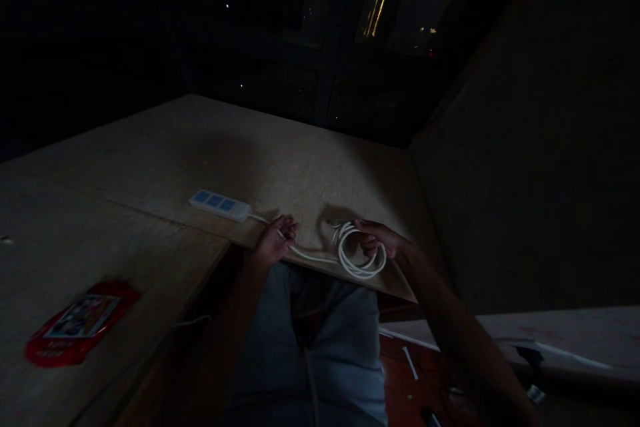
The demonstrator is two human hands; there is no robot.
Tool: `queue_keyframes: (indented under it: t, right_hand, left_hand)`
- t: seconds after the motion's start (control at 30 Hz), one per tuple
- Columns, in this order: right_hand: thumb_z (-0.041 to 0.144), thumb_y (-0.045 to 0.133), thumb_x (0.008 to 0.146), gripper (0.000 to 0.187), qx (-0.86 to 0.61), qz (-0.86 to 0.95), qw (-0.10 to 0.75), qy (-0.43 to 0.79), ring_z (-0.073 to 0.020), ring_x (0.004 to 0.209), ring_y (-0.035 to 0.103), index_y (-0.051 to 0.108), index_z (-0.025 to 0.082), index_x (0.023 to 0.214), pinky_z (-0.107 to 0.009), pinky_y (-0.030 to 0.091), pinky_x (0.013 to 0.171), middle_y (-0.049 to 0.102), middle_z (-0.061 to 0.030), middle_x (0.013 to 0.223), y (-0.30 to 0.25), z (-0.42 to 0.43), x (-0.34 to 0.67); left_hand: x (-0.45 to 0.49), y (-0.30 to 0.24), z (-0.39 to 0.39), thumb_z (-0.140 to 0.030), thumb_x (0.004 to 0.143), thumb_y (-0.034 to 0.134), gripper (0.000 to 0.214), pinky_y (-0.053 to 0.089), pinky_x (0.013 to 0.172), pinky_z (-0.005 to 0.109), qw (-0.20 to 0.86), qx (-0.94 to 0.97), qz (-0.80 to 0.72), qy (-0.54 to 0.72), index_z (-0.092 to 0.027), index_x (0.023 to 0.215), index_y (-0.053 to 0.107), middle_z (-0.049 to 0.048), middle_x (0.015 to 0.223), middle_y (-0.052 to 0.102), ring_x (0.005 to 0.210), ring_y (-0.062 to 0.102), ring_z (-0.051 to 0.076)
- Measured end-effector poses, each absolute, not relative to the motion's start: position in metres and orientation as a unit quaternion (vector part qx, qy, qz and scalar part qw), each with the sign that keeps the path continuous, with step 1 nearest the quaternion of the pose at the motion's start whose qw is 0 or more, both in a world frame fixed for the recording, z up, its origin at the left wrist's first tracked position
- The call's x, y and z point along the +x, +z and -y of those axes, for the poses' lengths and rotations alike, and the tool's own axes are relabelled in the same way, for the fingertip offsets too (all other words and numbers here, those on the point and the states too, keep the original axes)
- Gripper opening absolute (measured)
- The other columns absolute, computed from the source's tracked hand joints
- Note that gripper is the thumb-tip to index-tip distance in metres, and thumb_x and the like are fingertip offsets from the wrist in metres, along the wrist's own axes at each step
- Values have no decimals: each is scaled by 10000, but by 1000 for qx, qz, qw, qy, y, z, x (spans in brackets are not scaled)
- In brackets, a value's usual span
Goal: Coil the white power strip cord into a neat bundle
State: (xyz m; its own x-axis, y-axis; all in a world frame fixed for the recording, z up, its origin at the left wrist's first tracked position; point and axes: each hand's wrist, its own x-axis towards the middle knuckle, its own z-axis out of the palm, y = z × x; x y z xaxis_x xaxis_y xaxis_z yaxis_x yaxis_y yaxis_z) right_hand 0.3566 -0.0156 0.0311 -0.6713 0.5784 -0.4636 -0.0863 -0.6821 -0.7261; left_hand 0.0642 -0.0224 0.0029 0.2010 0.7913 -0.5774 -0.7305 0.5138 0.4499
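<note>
A white power strip (220,205) with blue socket faces lies on the wooden tabletop (300,160). Its white cord (315,257) runs from the strip's right end through my left hand (277,239), whose fingers curl round it. From there the cord leads right into several round loops. My right hand (377,239) grips this cord coil (363,273) at its upper right side, above the table's front edge. A dim end of the cord, perhaps the plug, sticks out at the coil's upper left; its shape is too dark to make out.
A red packet (83,323) with a printed label lies on the left table section. A thin white cable (193,321) hangs at that section's edge. Dark windows stand behind the table, and a panel (540,147) rises at right. Small items lie on the reddish floor (400,373).
</note>
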Motion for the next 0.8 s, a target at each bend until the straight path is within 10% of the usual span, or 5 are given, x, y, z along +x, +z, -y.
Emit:
queue_keyframes:
  t: [0.13,0.4,0.8]
  right_hand:
    - [459,723,804,401,-341,425,104,832,-10,379,159,429,191,761,-138,254,377,289,138,486,45,-1,347]
    - [489,757,752,434,-288,565,-28,772,-15,386,250,493,146,718,-147,303,379,332,120,451,60,-21,307]
    - [491,789,671,430,-373,639,-62,670,-20,400,287,554,132,697,-147,254,365,358,106,485,62,-52,271]
  left_hand:
    - [76,-1,18,-330,919,535,194,247,334,163,760,159,-479,409,-174,806,510,36,636,647,351,476,90]
    - [82,-5,10,-725,844,414,634,536,611,330,837,233,-394,299,-133,787,632,102,688,698,617,667,220]
    - [80,-11,22,-463,767,734,460,547,760,331,814,330,-329,346,-97,1042,697,119,822,746,749,711,234]
